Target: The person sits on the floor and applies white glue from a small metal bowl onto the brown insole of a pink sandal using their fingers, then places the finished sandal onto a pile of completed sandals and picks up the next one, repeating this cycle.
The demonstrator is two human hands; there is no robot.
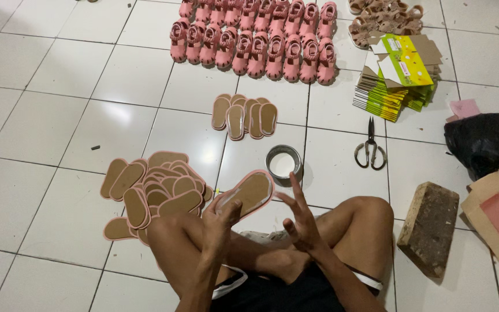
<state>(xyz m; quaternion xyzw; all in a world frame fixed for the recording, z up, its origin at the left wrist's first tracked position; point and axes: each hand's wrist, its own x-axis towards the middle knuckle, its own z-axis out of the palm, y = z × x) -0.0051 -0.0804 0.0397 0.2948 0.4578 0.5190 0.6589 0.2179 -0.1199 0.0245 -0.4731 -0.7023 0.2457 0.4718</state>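
- Pink-edged tan shoe insole [248, 195] was raised above the crossed knees, clamped in left hand [220, 222].
- Right hand [300, 222] hovered beside it, fingers spread, holding nothing.
- Round metal glue tin [284, 164] sat just beyond.

Head-worn view, steeply down, near lap.

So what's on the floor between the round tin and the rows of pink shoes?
A small bunch of soles lies between the tin and the pink shoes, seen in the head view.
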